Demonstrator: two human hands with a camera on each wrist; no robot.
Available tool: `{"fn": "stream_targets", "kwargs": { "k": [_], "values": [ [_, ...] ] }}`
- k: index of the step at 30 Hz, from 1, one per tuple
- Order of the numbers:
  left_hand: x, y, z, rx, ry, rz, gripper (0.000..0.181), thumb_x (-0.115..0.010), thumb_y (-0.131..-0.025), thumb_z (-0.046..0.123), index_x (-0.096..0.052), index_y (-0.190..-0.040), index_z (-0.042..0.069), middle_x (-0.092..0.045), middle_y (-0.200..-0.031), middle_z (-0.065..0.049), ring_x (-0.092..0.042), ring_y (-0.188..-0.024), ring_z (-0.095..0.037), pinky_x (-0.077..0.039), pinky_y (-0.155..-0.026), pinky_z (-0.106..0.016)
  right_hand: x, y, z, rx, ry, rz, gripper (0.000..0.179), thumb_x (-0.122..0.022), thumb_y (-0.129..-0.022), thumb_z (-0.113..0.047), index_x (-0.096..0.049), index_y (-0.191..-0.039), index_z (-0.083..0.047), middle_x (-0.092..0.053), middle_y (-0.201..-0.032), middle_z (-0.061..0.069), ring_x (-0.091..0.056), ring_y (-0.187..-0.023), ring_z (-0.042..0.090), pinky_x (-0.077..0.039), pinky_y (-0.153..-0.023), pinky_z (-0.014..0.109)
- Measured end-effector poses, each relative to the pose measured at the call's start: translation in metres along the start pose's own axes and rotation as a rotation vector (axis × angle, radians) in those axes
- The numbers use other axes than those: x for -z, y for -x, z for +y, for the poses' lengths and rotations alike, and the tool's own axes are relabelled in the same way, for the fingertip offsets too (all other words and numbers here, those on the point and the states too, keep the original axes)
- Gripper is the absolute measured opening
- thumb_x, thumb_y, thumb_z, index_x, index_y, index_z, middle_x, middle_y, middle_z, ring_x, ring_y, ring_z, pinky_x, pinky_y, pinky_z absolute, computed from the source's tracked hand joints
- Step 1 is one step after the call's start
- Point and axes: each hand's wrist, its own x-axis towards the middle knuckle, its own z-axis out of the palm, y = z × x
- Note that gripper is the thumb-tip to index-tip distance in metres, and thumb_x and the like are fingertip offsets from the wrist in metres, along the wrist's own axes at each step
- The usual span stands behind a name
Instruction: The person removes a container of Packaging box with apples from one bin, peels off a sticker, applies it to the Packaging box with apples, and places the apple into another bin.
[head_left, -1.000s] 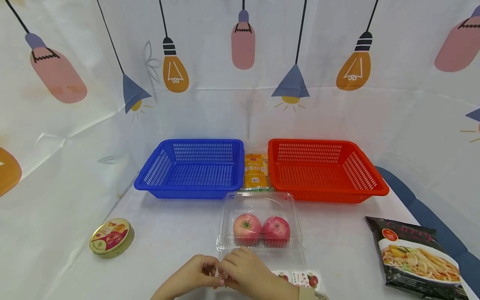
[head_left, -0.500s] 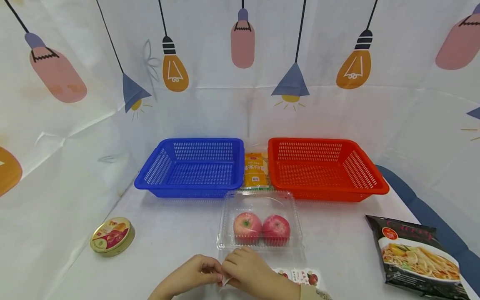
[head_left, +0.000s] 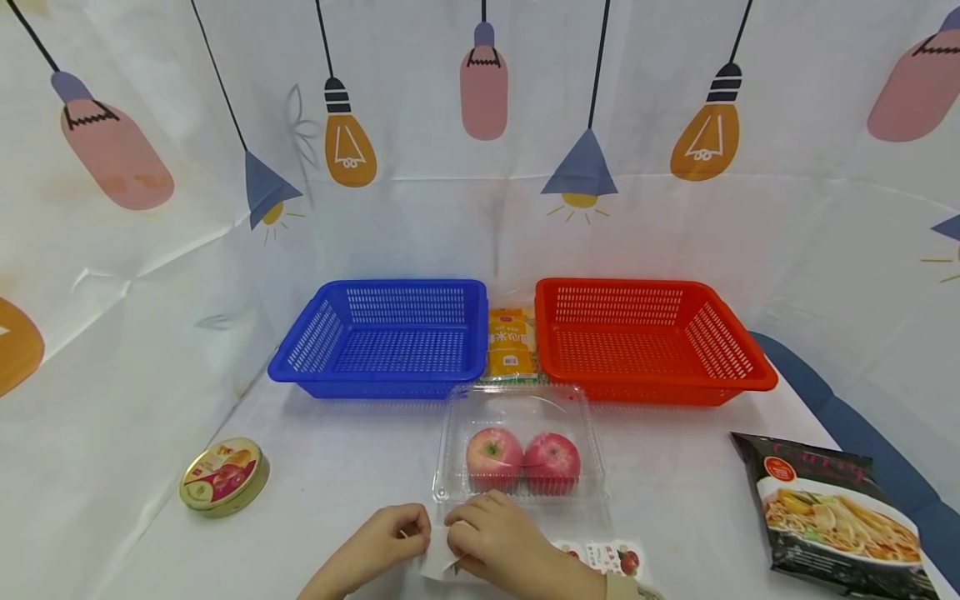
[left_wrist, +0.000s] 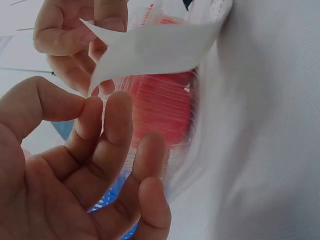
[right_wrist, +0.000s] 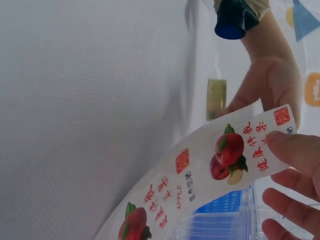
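Between my two hands is a strip of apple stickers (right_wrist: 200,172), printed with red apples and red writing on a white backing; its pale underside shows in the left wrist view. My left hand (head_left: 382,542) pinches a pointed corner of the paper between thumb and forefinger. With thumb on the printed face, my right hand (head_left: 506,546) grips the strip near its end. A peeled-back tip stands apart there. The strip's far part lies on the table right of my right hand. Just beyond the hands sits a clear plastic box (head_left: 525,408) with two red apples (head_left: 495,458) inside.
A blue basket (head_left: 405,388) and a red basket (head_left: 652,392) stand at the back, with a yellow food packet (head_left: 512,342) between them. At left is a round gold tin (head_left: 223,475); at right lies a black noodle bag (head_left: 836,517).
My left hand has drawn slightly left, away from the right hand. White paper now shows in the gap between them. Box, baskets and packets stay put.
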Motion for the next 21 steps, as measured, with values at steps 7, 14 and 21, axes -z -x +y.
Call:
{"fn": "stream_targets", "kwargs": {
  "k": [7, 14, 21],
  "values": [
    [0.0006, 0.0000, -0.0005, 0.056, -0.013, 0.023, 0.008, -0.058, -0.081, 0.008, -0.054, -0.077, 0.003, -0.051, -0.072, 0.008, -0.049, -0.067, -0.001, -0.039, -0.056, -0.018, 0.0009, 0.0005, 0.0013, -0.013, -0.054, 0.014, 0.028, -0.081, -0.064, -0.024, -0.054, -0.071, -0.021, -0.059, -0.077, -0.013, -0.055, -0.080, 0.005, -0.039, -0.077, 0.017],
    [0.0007, -0.0014, -0.0031, 0.100, -0.002, 0.064, 0.005, -0.058, -0.078, 0.005, -0.054, -0.077, 0.004, -0.049, -0.071, 0.006, -0.046, -0.066, -0.003, -0.037, -0.056, -0.019, -0.0006, 0.0002, 0.0033, 0.000, -0.052, 0.082, 0.028, -0.082, -0.062, -0.024, -0.056, -0.070, -0.022, -0.056, -0.067, -0.016, -0.052, -0.073, 0.003, -0.035, -0.071, 0.014],
    [0.0001, -0.0011, -0.0060, 0.130, 0.014, 0.085, 0.003, -0.057, -0.079, 0.004, -0.054, -0.078, 0.005, -0.046, -0.068, 0.006, -0.043, -0.064, -0.002, -0.034, -0.055, -0.018, -0.0008, 0.0001, 0.0023, -0.062, -0.121, 0.067, 0.027, -0.082, -0.063, -0.021, -0.056, -0.072, -0.022, -0.055, -0.066, -0.016, -0.051, -0.071, 0.002, -0.034, -0.070, 0.011]
  ]
}}
